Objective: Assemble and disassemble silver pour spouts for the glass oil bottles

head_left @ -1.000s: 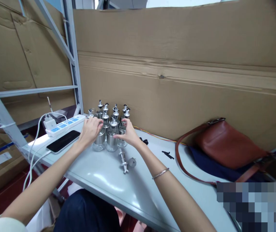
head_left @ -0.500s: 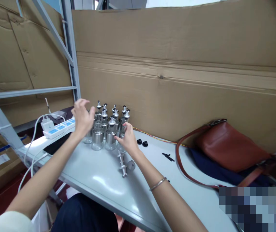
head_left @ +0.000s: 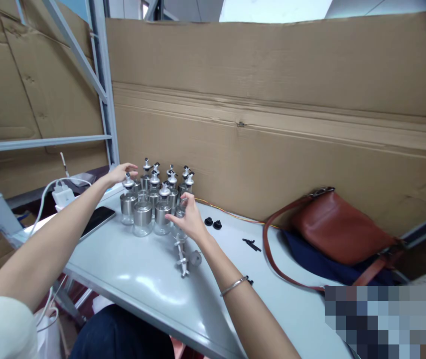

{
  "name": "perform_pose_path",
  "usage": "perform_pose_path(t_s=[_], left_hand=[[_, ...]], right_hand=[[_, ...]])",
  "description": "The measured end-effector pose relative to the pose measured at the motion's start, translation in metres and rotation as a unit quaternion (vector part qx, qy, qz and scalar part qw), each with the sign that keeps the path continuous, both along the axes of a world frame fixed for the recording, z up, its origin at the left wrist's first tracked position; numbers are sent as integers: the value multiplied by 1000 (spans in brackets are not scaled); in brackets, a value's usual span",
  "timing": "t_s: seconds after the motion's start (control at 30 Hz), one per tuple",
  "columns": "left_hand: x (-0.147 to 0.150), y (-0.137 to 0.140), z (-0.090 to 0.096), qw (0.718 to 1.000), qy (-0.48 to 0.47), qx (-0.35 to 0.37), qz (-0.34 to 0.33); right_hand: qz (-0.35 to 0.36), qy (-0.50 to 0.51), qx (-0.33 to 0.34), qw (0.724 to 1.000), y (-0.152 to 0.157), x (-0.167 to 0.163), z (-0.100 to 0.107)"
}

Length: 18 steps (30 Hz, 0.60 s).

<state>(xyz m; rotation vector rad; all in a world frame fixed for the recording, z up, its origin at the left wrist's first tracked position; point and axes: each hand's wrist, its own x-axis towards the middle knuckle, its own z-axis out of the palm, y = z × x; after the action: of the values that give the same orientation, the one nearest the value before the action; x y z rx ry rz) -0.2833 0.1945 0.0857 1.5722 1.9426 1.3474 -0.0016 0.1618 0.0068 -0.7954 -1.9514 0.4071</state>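
Several clear glass bottles with silver bands stand upright in a close group on the table [head_left: 153, 279]. Most carry silver tops with black tips, but the front bottle [head_left: 143, 217] has a bare neck. My left hand [head_left: 121, 173] is at the group's left rear, fingers stretched out just behind the top of the left bottle [head_left: 128, 207]; I cannot tell if it touches. At the right edge, my right hand [head_left: 190, 219] is beside a glass bottle [head_left: 179, 233], thumb and fingers spread around its near side and partly hiding it. Silver fittings [head_left: 182, 259] lie below that hand.
A grey round part [head_left: 196, 258], two black caps [head_left: 213, 223] and thin black pieces [head_left: 252, 244] lie on the right. A brown bag [head_left: 343, 227] rests on dark blue cloth. A phone [head_left: 98, 219] and white charger [head_left: 63, 194] are left; cardboard [head_left: 235, 164] stands behind.
My left hand has lowered and reached farther back, uncovering the left bottle. My right hand keeps nearly the same pose beside its bottle. The whole view has shifted slightly.
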Motion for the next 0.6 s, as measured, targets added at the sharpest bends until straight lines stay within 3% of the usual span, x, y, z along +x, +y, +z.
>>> perform_pose_path(t_s=[0.17,0.3,0.43,0.6], left_hand=[[1,-19,-17,968,49,191,153],[5,-42,-24,929,78,278,230],[12,-67,-38,916,93,309,240],[33,-89,-65,925,80,315,198]], right_hand=[[-2,6,12,1000,5,-5,-7],[-11,9,15,1000,5,-8,-9],[-31,14,8,999,5,-12,-11],[-56,14,1,998,7,-17,-13]])
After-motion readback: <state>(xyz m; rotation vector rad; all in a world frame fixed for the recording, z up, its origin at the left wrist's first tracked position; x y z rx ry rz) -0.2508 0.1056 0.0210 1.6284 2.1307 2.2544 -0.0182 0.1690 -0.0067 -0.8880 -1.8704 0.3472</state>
